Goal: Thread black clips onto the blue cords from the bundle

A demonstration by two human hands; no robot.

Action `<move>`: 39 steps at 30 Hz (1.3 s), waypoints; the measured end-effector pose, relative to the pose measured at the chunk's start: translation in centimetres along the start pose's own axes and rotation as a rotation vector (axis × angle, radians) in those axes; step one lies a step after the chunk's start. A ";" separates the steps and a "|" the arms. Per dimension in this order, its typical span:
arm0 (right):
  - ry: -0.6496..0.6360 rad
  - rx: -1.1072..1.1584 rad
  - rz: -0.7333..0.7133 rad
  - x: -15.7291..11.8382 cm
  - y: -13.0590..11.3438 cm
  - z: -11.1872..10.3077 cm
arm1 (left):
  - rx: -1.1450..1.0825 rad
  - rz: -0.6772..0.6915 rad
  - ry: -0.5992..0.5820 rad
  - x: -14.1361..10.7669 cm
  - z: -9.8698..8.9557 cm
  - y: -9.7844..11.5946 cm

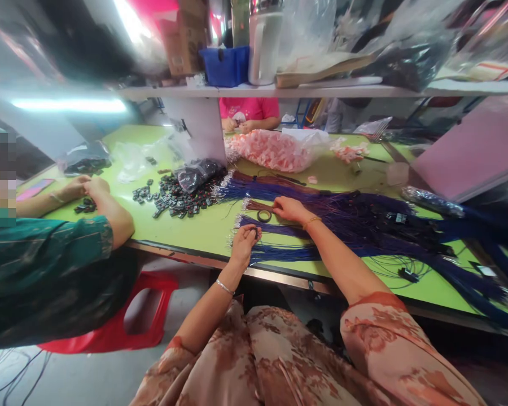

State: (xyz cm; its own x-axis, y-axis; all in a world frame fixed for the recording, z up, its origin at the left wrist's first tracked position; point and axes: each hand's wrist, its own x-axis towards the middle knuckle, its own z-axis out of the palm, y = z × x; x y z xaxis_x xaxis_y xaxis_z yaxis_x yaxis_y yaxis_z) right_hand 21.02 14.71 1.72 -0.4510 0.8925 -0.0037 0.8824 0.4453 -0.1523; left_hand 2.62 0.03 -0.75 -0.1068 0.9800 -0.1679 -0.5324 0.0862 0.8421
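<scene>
My left hand (244, 243) is raised over the table's front edge, its fingertips pinching a small black plastic piece (255, 230). Just beyond it, my right hand (291, 210) has its fingers closed on a thin bundle of brown wires (257, 205); how many are in its grip is hidden. A black ring (264, 216), perhaps a roll of tape, lies between the two hands. Bundles of dark blue wires (283, 252) with pale metal ends stretch rightward under and around my right forearm.
A heap of small black plastic parts (180, 197) lies left of the wires. Pink pieces (275, 149) fill a clear bag farther back. A co-worker's hands (87, 189) are at the left. Above runs a shelf (237, 92) with a blue bin (225, 66). A red stool (152, 316) stands below.
</scene>
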 end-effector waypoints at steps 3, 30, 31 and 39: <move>-0.005 -0.016 -0.032 -0.3 -0.1 -0.2 | 0.011 0.007 -0.014 0.0 0.0 0.0; 0.125 0.597 -0.256 1.7 -6.5 -2.0 | -0.041 -0.007 0.069 -0.1 0.0 -0.3; 0.117 0.624 -0.259 1.0 -6.4 -2.1 | -0.050 -0.016 0.084 -0.1 0.1 -0.1; 0.114 0.755 -0.339 -5.3 -6.2 -2.0 | -0.149 -0.077 0.077 0.5 1.3 0.7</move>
State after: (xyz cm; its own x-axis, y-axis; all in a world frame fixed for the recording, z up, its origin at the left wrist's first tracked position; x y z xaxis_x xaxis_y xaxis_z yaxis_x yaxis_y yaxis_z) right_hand 18.16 7.36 4.63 -0.6237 0.7389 0.2551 0.3560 0.5590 -0.7488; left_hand 3.28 0.83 0.39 -0.1221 0.9544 -0.2724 -0.6590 0.1273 0.7413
